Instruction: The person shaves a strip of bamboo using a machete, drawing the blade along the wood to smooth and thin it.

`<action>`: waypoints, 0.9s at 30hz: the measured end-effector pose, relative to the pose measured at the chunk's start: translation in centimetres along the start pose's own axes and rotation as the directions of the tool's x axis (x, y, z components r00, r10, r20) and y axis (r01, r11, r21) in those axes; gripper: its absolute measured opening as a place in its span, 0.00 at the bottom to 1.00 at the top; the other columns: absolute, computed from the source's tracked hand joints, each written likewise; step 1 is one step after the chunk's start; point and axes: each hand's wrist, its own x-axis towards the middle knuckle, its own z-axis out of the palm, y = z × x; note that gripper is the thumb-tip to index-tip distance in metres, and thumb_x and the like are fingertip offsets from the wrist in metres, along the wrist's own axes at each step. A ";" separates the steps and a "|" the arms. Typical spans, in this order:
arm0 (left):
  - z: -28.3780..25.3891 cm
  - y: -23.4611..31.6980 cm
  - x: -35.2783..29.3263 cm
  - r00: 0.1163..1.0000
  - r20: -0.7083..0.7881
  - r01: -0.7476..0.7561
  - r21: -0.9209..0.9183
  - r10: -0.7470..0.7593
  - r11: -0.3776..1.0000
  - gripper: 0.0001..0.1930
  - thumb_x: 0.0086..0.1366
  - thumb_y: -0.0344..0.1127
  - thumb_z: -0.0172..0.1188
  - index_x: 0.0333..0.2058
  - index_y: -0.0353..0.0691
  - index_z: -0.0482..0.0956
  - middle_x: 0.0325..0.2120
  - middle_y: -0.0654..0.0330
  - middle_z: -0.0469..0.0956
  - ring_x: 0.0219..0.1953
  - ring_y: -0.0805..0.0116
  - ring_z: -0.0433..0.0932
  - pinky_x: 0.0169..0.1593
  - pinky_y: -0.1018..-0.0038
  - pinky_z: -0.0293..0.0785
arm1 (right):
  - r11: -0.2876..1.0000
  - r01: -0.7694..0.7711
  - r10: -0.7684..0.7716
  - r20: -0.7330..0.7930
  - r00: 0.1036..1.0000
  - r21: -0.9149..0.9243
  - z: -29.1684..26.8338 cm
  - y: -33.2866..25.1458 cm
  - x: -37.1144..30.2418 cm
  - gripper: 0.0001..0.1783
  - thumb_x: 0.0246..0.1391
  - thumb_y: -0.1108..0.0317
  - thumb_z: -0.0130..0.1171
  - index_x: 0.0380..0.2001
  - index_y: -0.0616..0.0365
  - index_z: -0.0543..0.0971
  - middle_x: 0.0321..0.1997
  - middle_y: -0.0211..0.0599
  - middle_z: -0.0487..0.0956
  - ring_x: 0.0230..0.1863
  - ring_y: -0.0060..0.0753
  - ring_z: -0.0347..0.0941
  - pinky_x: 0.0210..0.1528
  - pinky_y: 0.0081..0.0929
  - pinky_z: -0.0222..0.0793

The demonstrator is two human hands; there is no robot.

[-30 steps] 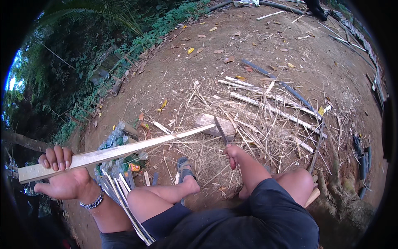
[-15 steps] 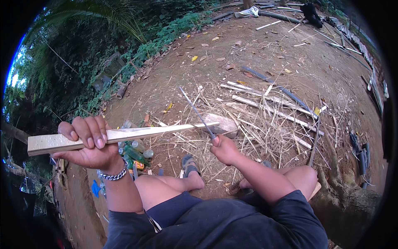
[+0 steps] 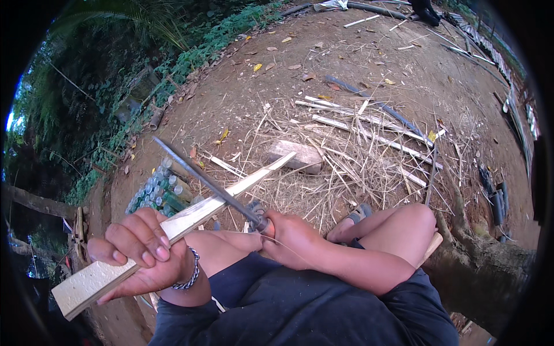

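My left hand [image 3: 144, 254] is wrapped round the wide near end of a pale bamboo or wood slat [image 3: 254, 183]. The slat slants up to the right, and its thin far tip overlaps a short wooden block [image 3: 309, 158] on the ground; whether they touch I cannot tell. In my closed right hand [image 3: 295, 241] is a long knife [image 3: 203, 176] with a dark narrow blade, gripped by its handle. That blade points up and left and crosses over the slat at mid-length; contact between them is unclear.
Shavings [image 3: 277, 190] and several split strips [image 3: 375, 141] litter the dirt around the block. A dark pipe [image 3: 398, 118] lies beyond. Bottles [image 3: 156, 190] are grouped at the left. A tree trunk [image 3: 479, 277] stands by my right knee. Another person [image 3: 425, 11] is far off.
The knife has moved down and left, from near the slat's thin tip to its middle. My left hand has come lower and closer, and the slat now slants more steeply.
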 end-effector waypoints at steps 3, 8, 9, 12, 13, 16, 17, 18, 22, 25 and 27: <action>0.0 0.1 -0.2 1.000 0.015 0.017 -0.012 -0.017 1.000 0.29 0.62 0.69 0.48 0.28 0.46 0.59 0.11 0.67 0.61 0.10 0.77 0.62 0.17 0.82 0.57 | 0.991 -0.120 0.122 0.037 0.992 -0.061 -0.3 0.8 0.0 0.16 0.51 0.65 0.55 0.41 0.65 0.71 0.29 0.56 0.78 0.34 0.59 0.76 0.38 0.50 0.71; -0.3 0.0 0.5 1.000 -0.011 0.027 -0.029 -0.027 0.999 0.29 0.63 0.69 0.48 0.27 0.46 0.59 0.11 0.67 0.61 0.10 0.77 0.62 0.17 0.82 0.58 | 0.966 -0.244 0.247 0.025 0.969 -0.085 -1.1 3.7 0.3 0.16 0.51 0.65 0.56 0.41 0.64 0.72 0.29 0.56 0.78 0.33 0.59 0.76 0.39 0.49 0.72; -0.4 -0.2 0.7 1.000 0.013 0.012 -0.011 -0.012 1.000 0.29 0.63 0.69 0.47 0.28 0.45 0.60 0.11 0.67 0.61 0.10 0.77 0.62 0.17 0.82 0.58 | 0.976 -0.211 0.216 0.104 0.971 -0.055 -1.7 2.0 0.5 0.17 0.51 0.65 0.56 0.42 0.63 0.72 0.30 0.58 0.78 0.35 0.59 0.77 0.40 0.48 0.72; 0.1 -0.4 0.7 0.998 0.056 0.026 -0.039 -0.024 0.999 0.29 0.63 0.68 0.48 0.28 0.45 0.61 0.12 0.67 0.62 0.11 0.77 0.62 0.17 0.81 0.59 | 0.997 -0.036 0.041 0.081 0.996 -0.071 -0.8 1.6 0.7 0.16 0.53 0.65 0.55 0.42 0.63 0.72 0.30 0.58 0.78 0.36 0.58 0.77 0.41 0.48 0.72; 0.1 -0.8 0.7 0.998 0.051 0.036 -0.045 -0.033 0.998 0.28 0.63 0.68 0.48 0.28 0.45 0.61 0.12 0.67 0.62 0.11 0.77 0.63 0.17 0.82 0.59 | 0.985 -0.161 0.163 0.027 0.986 -0.060 -0.8 4.1 1.2 0.15 0.53 0.65 0.54 0.42 0.64 0.73 0.31 0.57 0.79 0.36 0.58 0.77 0.42 0.49 0.72; -0.4 -1.5 2.1 1.000 0.021 0.021 -0.050 -0.020 0.999 0.28 0.63 0.67 0.49 0.27 0.45 0.61 0.12 0.67 0.62 0.11 0.78 0.63 0.18 0.83 0.59 | 0.935 -0.344 0.347 0.022 0.938 -0.088 -1.7 10.0 2.7 0.17 0.50 0.66 0.55 0.42 0.64 0.73 0.31 0.58 0.79 0.36 0.59 0.77 0.42 0.50 0.72; -1.3 -1.3 2.4 0.999 -0.012 0.033 -0.032 -0.034 0.999 0.28 0.63 0.67 0.50 0.27 0.46 0.61 0.12 0.68 0.62 0.11 0.78 0.63 0.18 0.83 0.59 | 0.946 -0.301 0.306 0.027 0.952 -0.119 -0.7 8.0 2.5 0.16 0.50 0.66 0.54 0.42 0.63 0.73 0.32 0.60 0.79 0.37 0.58 0.77 0.43 0.49 0.72; -1.7 -1.3 2.7 0.998 -0.044 0.046 -0.015 -0.046 0.999 0.28 0.62 0.67 0.50 0.27 0.46 0.61 0.12 0.68 0.62 0.11 0.79 0.63 0.18 0.84 0.58 | 0.965 -0.238 0.246 0.068 0.967 -0.108 -0.6 5.8 2.4 0.16 0.52 0.66 0.54 0.42 0.63 0.74 0.32 0.60 0.79 0.38 0.58 0.77 0.43 0.49 0.72; -0.8 -0.8 2.1 0.997 0.047 0.063 -0.008 -0.062 0.998 0.26 0.63 0.64 0.53 0.27 0.47 0.60 0.12 0.68 0.62 0.11 0.79 0.63 0.18 0.85 0.59 | 0.991 -0.113 0.122 0.118 0.985 -0.073 -1.6 4.2 3.1 0.16 0.53 0.65 0.54 0.41 0.64 0.73 0.32 0.58 0.78 0.37 0.57 0.77 0.42 0.48 0.72; -0.1 -1.5 1.7 0.998 0.017 0.055 0.000 -0.055 0.998 0.26 0.63 0.64 0.54 0.27 0.46 0.60 0.12 0.68 0.63 0.11 0.79 0.62 0.18 0.84 0.59 | 0.934 -0.338 0.338 -0.024 0.941 -0.116 -1.6 12.0 4.5 0.17 0.48 0.65 0.58 0.41 0.62 0.73 0.29 0.57 0.78 0.35 0.58 0.77 0.40 0.49 0.72; -0.9 -2.2 2.8 1.000 0.021 0.014 -0.049 -0.013 0.999 0.26 0.63 0.63 0.54 0.26 0.46 0.60 0.12 0.68 0.63 0.11 0.79 0.63 0.18 0.84 0.59 | 0.926 -0.307 0.303 -0.053 0.952 -0.221 -1.6 11.0 4.5 0.19 0.46 0.64 0.61 0.41 0.60 0.73 0.29 0.55 0.79 0.34 0.59 0.77 0.39 0.48 0.72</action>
